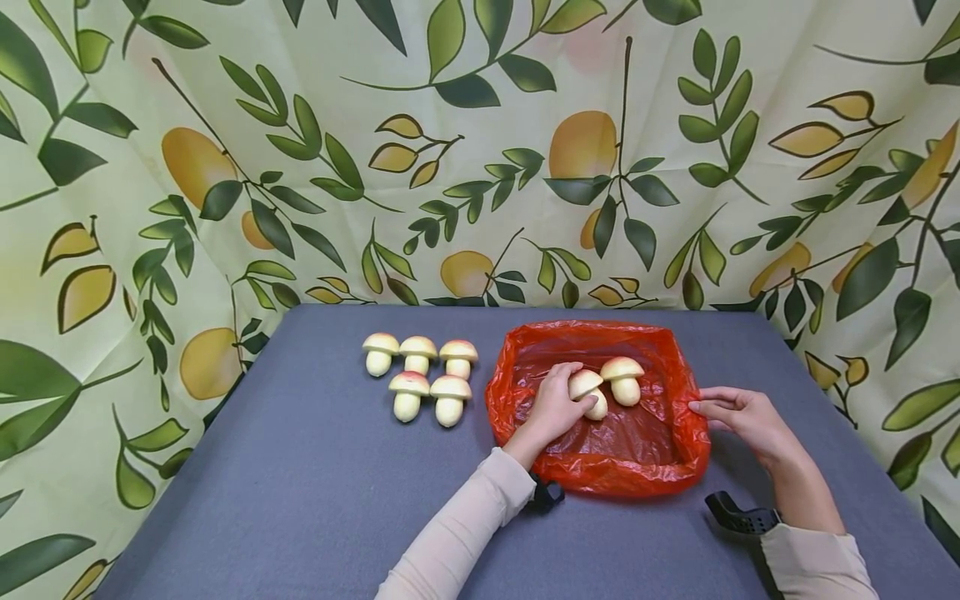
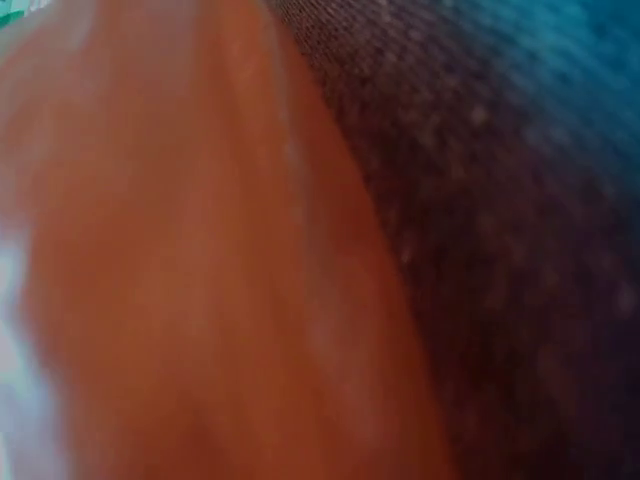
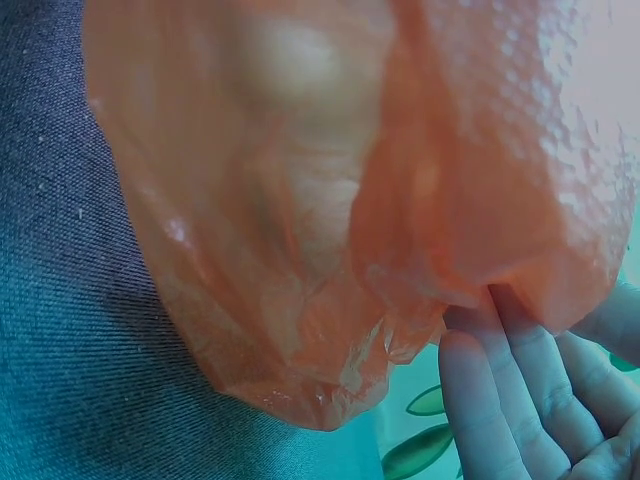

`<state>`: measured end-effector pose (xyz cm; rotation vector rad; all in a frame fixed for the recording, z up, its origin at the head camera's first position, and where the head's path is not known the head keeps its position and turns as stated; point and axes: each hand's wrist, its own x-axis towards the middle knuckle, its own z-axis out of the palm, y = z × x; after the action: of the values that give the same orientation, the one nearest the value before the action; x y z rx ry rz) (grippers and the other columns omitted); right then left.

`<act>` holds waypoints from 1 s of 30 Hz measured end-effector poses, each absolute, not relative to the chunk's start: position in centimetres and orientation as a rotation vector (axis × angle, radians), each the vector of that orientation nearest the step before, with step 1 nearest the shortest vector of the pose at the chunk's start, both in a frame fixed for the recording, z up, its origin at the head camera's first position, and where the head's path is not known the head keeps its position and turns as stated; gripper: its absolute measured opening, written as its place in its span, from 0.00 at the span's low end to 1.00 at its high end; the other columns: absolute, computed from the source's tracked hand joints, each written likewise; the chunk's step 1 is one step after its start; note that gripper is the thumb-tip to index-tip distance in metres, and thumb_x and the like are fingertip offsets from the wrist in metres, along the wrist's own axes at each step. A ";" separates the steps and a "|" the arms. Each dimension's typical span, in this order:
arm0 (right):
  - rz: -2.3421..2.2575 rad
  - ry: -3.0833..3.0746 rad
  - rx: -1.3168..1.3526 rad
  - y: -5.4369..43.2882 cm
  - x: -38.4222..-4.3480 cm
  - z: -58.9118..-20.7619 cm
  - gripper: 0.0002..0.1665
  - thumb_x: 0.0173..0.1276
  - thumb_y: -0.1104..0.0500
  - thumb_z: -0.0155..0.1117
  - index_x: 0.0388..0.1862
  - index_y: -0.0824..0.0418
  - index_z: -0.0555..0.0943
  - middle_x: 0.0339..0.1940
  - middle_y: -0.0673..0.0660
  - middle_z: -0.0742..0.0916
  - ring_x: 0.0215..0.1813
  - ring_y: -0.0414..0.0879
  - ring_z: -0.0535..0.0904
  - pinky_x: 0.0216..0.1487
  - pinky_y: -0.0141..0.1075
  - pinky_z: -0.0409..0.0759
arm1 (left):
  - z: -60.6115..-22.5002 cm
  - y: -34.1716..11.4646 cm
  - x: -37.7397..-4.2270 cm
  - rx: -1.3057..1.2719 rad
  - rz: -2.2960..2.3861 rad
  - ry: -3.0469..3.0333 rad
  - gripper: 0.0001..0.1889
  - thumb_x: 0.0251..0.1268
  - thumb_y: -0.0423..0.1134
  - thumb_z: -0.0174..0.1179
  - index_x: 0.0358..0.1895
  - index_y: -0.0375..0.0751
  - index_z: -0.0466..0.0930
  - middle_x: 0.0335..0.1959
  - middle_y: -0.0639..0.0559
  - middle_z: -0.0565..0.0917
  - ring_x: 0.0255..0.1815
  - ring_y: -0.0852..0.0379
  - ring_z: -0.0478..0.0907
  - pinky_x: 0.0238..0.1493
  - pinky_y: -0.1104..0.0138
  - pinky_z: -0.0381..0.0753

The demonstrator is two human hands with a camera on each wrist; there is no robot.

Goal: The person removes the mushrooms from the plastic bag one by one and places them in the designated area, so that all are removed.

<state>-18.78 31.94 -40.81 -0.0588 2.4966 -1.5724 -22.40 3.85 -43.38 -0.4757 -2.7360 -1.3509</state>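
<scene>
In the head view my left hand (image 1: pixel 553 406) reaches inside a red plastic bag (image 1: pixel 637 479) and grips a toy mushroom (image 1: pixel 587 385) with a pale stem and reddish-yellow cap. Right beside it, within the bag, lies a second mushroom (image 1: pixel 623 381). My right hand (image 1: pixel 742 417) pinches the bag's right rim between thumb and fingers. The right wrist view shows those fingers (image 3: pixel 530 370) against the thin plastic, a pale shape showing through it. Blurred red plastic (image 2: pixel 200 250) fills most of the left wrist view, hiding the left hand there.
Several more mushrooms (image 1: pixel 417 350) stand in two rows on the grey table (image 1: pixel 300 492), left of the bag. A cloth backdrop (image 1: pixel 465 167) printed with leaves and fruit hangs behind the table and along its sides.
</scene>
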 end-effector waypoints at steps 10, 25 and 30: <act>-1.550 2.493 -0.020 31.8 -18.8 -40.8 0.08 0.71 0.53 0.59 0.37 0.39 0.83 0.29 0.29 0.85 0.34 0.31 0.84 0.41 0.26 0.83 | -44.2 4.3 -23.0 -0.341 -1.437 -2.782 0.29 0.58 0.41 0.67 0.63 0.37 0.72 0.61 0.41 0.79 0.63 0.45 0.76 0.63 0.59 0.76; -1.541 2.497 -0.023 31.8 -18.8 -40.8 0.07 0.71 0.53 0.58 0.39 0.41 0.83 0.30 0.29 0.85 0.35 0.31 0.84 0.42 0.26 0.83 | -44.2 4.4 -22.9 -0.311 -1.443 -2.802 0.27 0.61 0.41 0.65 0.62 0.34 0.72 0.58 0.39 0.81 0.59 0.44 0.78 0.59 0.60 0.79; -1.538 2.498 -0.030 31.9 -18.8 -40.8 0.07 0.71 0.53 0.58 0.39 0.40 0.83 0.30 0.29 0.85 0.35 0.31 0.84 0.42 0.26 0.82 | -44.0 4.3 -22.9 -0.314 -1.470 -2.789 0.27 0.61 0.41 0.65 0.63 0.34 0.72 0.58 0.39 0.81 0.59 0.45 0.79 0.59 0.60 0.79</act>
<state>-18.78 31.89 -40.77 -0.0299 2.4983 -1.5379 -22.86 4.28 -44.04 -0.3137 -2.7885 -1.4697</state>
